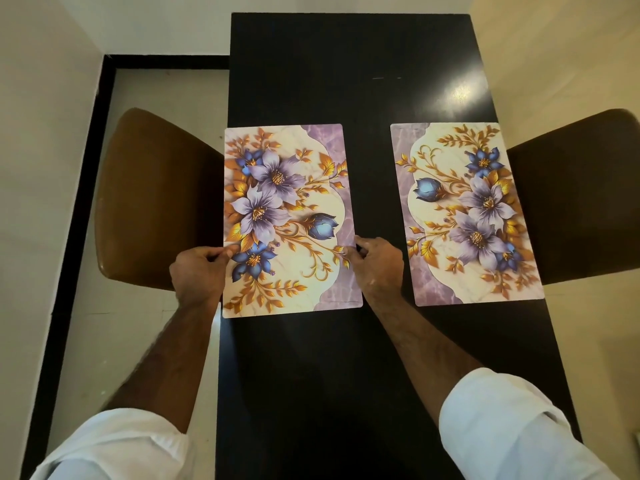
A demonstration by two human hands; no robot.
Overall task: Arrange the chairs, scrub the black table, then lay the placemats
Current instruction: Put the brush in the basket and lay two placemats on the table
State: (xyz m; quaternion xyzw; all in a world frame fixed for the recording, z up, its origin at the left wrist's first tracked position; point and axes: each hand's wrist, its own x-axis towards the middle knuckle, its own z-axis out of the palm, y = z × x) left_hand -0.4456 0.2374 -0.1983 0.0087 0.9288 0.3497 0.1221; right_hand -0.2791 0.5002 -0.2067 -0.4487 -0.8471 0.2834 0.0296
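2 placemats [290,220] [465,213] side by side on table [346,71], chairs [156,199] [581,199] L & R

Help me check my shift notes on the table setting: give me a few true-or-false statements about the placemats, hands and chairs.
1. Two floral placemats lie on the black table. True.
2. Both hands hold the right placemat. False: the left hand and right hand grip the left placemat.
3. A brown chair stands at each side. True: left chair, right chair.
4. The placemats overlap. False: bare table separates them.
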